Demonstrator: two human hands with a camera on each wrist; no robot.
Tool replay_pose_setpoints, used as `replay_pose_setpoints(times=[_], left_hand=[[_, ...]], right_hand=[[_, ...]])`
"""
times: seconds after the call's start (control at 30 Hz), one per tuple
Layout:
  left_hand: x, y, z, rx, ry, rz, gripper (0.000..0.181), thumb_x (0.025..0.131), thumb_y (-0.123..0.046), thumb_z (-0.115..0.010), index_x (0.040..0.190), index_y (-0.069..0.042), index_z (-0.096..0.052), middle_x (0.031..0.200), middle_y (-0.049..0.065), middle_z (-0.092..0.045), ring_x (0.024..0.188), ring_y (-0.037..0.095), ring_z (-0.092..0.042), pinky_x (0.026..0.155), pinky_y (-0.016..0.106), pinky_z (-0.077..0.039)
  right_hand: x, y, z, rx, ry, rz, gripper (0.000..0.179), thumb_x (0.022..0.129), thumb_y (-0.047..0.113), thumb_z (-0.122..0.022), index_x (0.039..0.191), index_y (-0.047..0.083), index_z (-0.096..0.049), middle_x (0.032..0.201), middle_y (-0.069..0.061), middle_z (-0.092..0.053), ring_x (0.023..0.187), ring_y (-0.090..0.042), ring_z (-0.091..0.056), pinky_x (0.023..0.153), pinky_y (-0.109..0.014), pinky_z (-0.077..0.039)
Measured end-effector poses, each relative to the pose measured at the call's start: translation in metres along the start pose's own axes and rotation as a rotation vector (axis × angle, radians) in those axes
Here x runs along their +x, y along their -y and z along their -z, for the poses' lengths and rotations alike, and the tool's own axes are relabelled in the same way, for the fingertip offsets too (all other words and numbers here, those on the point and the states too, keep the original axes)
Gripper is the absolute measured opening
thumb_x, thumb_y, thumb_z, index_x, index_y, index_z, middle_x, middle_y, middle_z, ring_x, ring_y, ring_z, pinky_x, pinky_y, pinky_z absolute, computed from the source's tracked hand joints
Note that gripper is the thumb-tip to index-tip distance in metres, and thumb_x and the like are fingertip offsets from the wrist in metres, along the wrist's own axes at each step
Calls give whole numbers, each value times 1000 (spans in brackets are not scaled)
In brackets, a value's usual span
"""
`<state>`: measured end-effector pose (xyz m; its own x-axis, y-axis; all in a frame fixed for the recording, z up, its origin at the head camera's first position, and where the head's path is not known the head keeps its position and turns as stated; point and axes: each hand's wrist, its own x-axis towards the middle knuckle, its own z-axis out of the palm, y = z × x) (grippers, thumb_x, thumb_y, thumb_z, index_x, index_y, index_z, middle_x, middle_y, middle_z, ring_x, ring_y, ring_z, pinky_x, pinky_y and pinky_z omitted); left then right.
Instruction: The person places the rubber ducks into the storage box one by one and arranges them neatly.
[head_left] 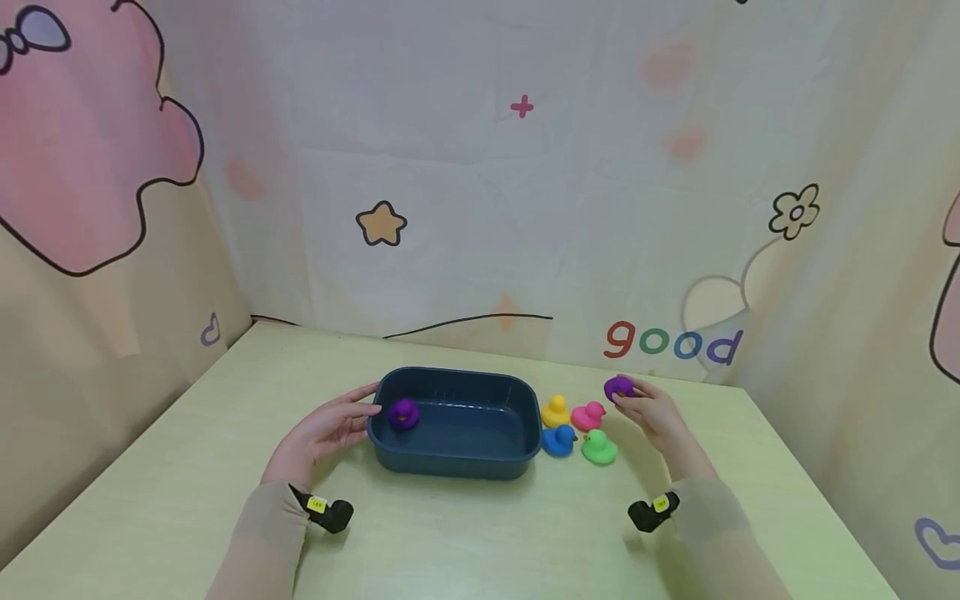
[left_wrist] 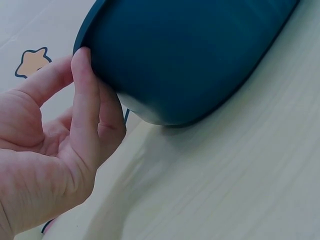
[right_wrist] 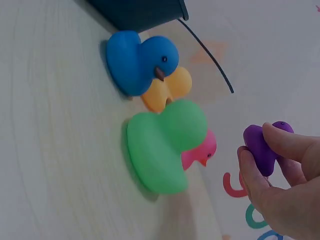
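A dark blue rectangular basin stands on the table. My left hand holds its left end, fingertips at the rim; in the left wrist view the fingers reach up to the basin's edge. Inside, near the left end, sits a purple rubber duck. My right hand pinches another purple rubber duck between thumb and fingers, raised to the right of the basin. Between basin and hand stand a yellow duck, a pink duck, a blue duck and a green duck.
The pale wooden table meets a printed curtain at the back and both sides. The blue and yellow ducks sit right beside the basin's right wall. Each wrist wears a small black camera.
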<state>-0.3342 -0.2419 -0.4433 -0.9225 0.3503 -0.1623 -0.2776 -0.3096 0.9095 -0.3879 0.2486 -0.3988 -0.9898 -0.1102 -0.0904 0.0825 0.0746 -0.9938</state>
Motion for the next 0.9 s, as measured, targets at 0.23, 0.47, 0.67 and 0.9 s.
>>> replay_pose_setpoints(times=[0.23, 0.47, 0.67, 0.9], left_hand=[[-3, -3, -3, 26, -18, 6, 66, 101, -3, -49, 157, -8, -14, 85, -3, -69, 70, 6, -68, 63, 16, -56], [-2, -1, -3, 52, -21, -2, 65, 100, -4, -49, 157, -7, -16, 85, -5, -69, 70, 5, -67, 63, 15, -55], [0, 1, 0, 76, -33, -5, 65, 100, -5, -51, 156, -8, -19, 85, -5, -68, 69, 4, -67, 63, 15, -55], [1, 0, 1, 83, -34, -8, 66, 99, -5, -51, 156, -7, -19, 83, -6, -67, 68, 3, -66, 62, 15, -55]], right_hand=[[7, 23, -42, -29, 30, 2, 63, 99, 4, -53, 153, -4, -21, 151, -30, -25, 93, -3, -57, 102, -27, -45], [16, 34, -88, -17, 110, 50, 56, 96, -4, -54, 146, -10, -31, 139, -29, -38, 89, -7, -62, 90, -22, -54], [20, 36, -128, -18, 178, 51, 53, 95, -7, -54, 144, -12, -34, 139, -32, -40, 89, -8, -64, 90, -23, -53], [21, 34, -173, -51, 261, 63, 49, 94, -6, -56, 139, -14, -41, 135, -32, -47, 92, -10, -65, 98, -35, -50]])
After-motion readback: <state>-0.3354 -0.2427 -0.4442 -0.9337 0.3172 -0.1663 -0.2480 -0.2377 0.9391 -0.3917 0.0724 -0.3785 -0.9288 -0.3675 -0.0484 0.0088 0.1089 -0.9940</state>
